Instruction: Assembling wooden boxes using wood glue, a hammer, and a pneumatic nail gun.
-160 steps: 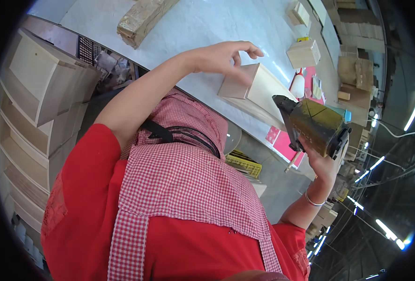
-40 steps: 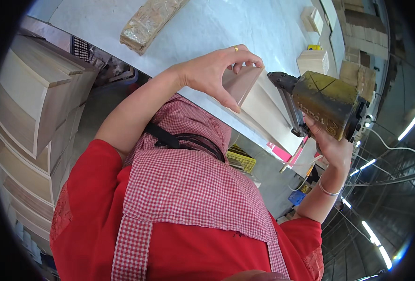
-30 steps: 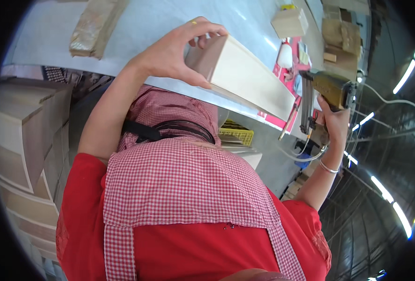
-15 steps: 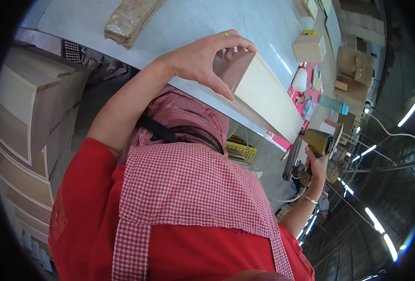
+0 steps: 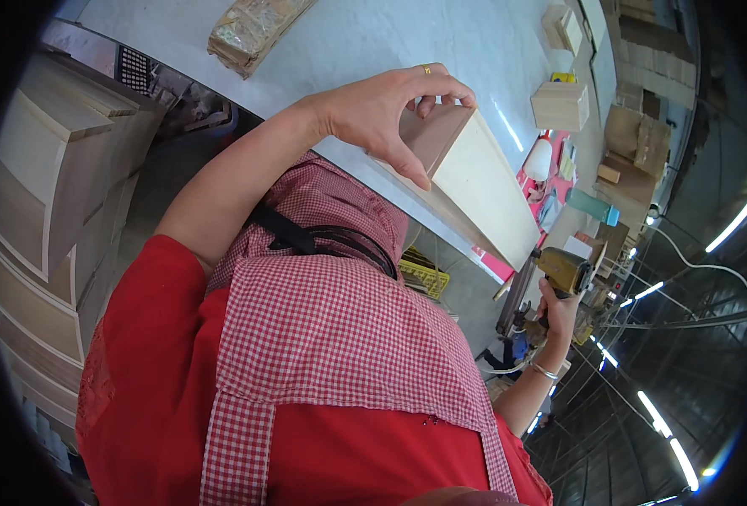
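A long pale wooden box (image 5: 487,190) lies tilted along the near edge of the worktable. My left hand (image 5: 382,114) spans its left end, the thumb on the near side and the fingers curled over the far corner. In my right hand (image 5: 560,312) is a nail gun (image 5: 566,268) with a yellowish-brown body, gripped by its handle. The gun's head is at the box's right end. Whether its nose touches the wood I cannot tell.
A parcel wrapped in brown tape (image 5: 255,34) lies on the grey worktable (image 5: 373,51). Farther right are a small wooden box (image 5: 559,105), a white bottle (image 5: 538,160) and a teal bottle (image 5: 591,205). Wooden panels (image 5: 70,185) are stacked at left; a yellow crate (image 5: 424,274) sits below the table.
The whole view has turned slightly. Both hands keep their grips, and the nail gun stays at the box's right end.
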`<state>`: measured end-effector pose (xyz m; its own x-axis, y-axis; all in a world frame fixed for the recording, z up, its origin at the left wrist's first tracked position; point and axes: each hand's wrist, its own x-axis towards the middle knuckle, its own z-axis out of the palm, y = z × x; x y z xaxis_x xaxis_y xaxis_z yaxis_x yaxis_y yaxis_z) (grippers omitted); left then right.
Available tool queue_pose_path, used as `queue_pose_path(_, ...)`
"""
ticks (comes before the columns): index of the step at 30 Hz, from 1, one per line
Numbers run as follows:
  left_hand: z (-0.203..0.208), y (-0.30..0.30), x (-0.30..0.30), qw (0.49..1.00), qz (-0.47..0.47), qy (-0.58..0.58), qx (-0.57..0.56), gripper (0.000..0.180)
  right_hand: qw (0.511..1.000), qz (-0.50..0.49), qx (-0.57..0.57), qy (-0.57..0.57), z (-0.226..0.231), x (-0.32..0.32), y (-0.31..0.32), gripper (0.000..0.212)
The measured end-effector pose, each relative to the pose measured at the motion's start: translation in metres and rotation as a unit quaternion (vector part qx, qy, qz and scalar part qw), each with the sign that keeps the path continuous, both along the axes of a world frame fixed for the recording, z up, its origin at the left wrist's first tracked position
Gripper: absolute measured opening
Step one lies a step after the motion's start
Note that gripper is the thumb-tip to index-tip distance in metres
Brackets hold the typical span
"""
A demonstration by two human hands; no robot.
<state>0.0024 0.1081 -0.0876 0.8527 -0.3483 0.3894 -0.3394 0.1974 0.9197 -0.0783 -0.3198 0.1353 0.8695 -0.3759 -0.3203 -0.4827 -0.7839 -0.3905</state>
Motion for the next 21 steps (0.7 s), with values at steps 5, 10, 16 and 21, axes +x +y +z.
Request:
queue_pose_path(5,0.0,0.0,-0.001,1.0,0.0,0.003,0.001,0.097,1.0,0.0,-0.01,0.013,0.001,0.001,0.002,0.022)
queue_pose_path(10,0.0,-0.001,-0.002,1.0,0.003,0.009,-0.003,0.097,1.0,-0.001,-0.013,0.005,0.001,0.001,0.008,0.019)
queue_pose_path(16,0.0,0.0,0.0,1.0,0.006,-0.009,-0.01,0.096,1.0,-0.003,-0.018,0.008,0.001,0.001,0.005,0.019)
queue_pose_path(21,0.0,0.0,0.001,1.0,0.01,-0.015,-0.006,0.095,0.999,0.017,-0.031,0.004,0.004,0.003,0.004,0.019)
